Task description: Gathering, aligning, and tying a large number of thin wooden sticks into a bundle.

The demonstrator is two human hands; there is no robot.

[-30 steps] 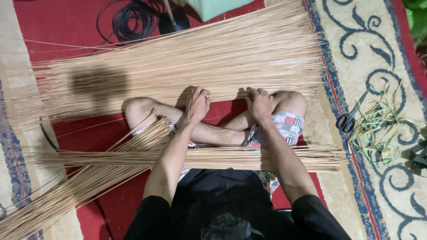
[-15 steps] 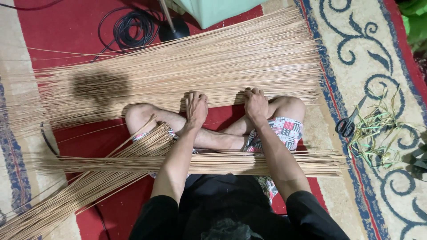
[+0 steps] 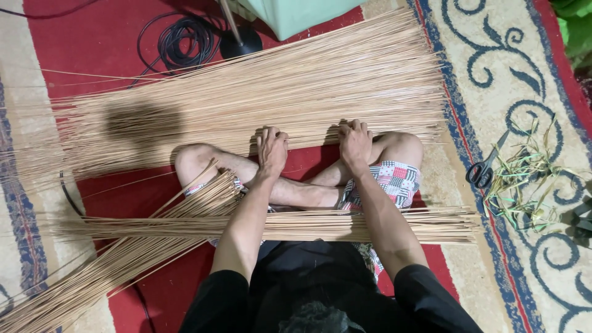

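- Left hand (image 3: 272, 150) and right hand (image 3: 355, 143): fingers curled, knuckles up, pinching the near edge of the spread of thin sticks (image 3: 259, 102), apparently to keep it flat and aligned.
- Spread lies on the red rug (image 3: 105, 43), just past the crossed legs.
- Second stick bundle (image 3: 345, 225) across the lap, within reach.
- Scissors (image 3: 484, 169) well to the right.

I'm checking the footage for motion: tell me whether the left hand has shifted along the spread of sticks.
No. The left hand stays on the near edge of the stick spread, just beyond the crossed legs.
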